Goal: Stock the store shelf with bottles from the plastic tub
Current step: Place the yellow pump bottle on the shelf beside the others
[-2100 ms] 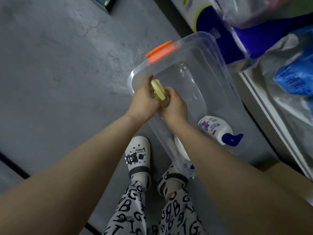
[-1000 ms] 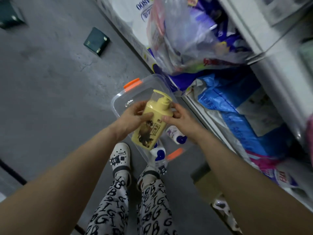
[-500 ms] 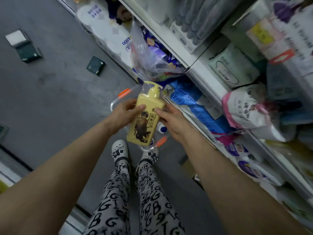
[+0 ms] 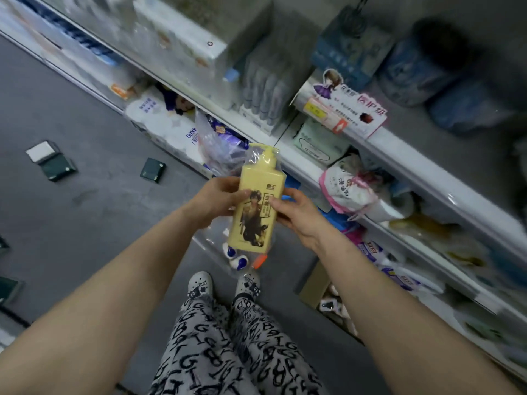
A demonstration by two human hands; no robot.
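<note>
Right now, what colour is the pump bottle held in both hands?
Pale yellow, with a dark printed figure, seen in the head view: pump bottle.

The yellow pump bottle (image 4: 258,206) is up in the air, upright with a slight lean, clear film bunched round its pump head and a dark-haired cartoon figure printed on its front, gripped from either side by the left hand (image 4: 216,199) and the right hand (image 4: 296,212). Straight beneath it on the floor (image 4: 85,223) sits the clear plastic tub (image 4: 205,240), two white bottles with blue caps (image 4: 238,262) lying at its near end. The store shelf (image 4: 427,172) runs alongside on the right, white-edged tiers slanting across the view.
</note>
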